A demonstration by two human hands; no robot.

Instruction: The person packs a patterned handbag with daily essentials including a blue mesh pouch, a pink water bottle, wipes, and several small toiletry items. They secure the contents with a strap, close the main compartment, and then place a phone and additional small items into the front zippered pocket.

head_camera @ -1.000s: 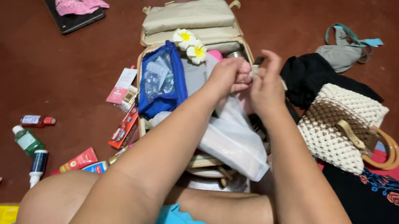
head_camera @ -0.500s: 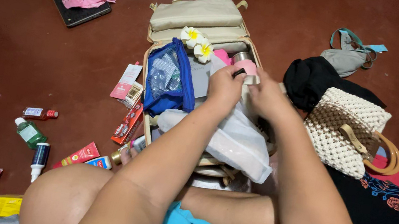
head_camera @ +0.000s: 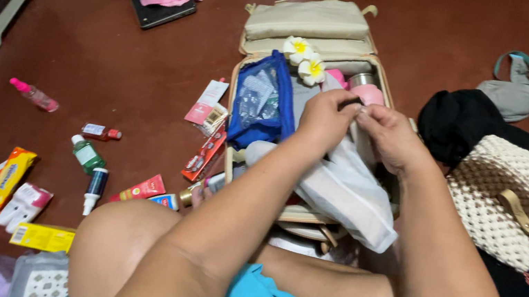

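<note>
Both hands meeting over open beige suitcase [head_camera: 242, 89], fingertips pinched on upper edge of white fabric pouch [head_camera: 343, 185]. Left hand [head_camera: 326, 116] curled, thumb and fingers closed on cloth; right hand [head_camera: 389, 133] likewise closed on same edge, knuckles up. Whether anything else sits between the fingers: cannot tell.

Pouch: soft, matte, thin woven cloth, creased, roughly oblong. Long axis running from the grip down and toward the person's right knee; gripped end pointing away from the body, free end hanging over near rim of suitcase.

Just left of the grip: blue mesh-and-clear-plastic pouch [head_camera: 259, 99], glossy, crumpled. Beyond the grip: two white-and-yellow flowers [head_camera: 305, 60], soft petals, and a round metal-rimmed pink container [head_camera: 366, 87], partly hidden. Right of the grip: cream crocheted bag [head_camera: 505, 198], knobbly weave, stiff tan handle; black cloth [head_camera: 464, 119] behind it. Far left of the grip on dark red floor [head_camera: 115, 70]: small bottles, tubes and flat cartons, scattered.

Versus one second ago: hands lower and closer to the suitcase interior, more of the pouch draped toward the body; view shifted, showing more floor at left. Flowers, blue pouch, crocheted bag unchanged in place.
</note>
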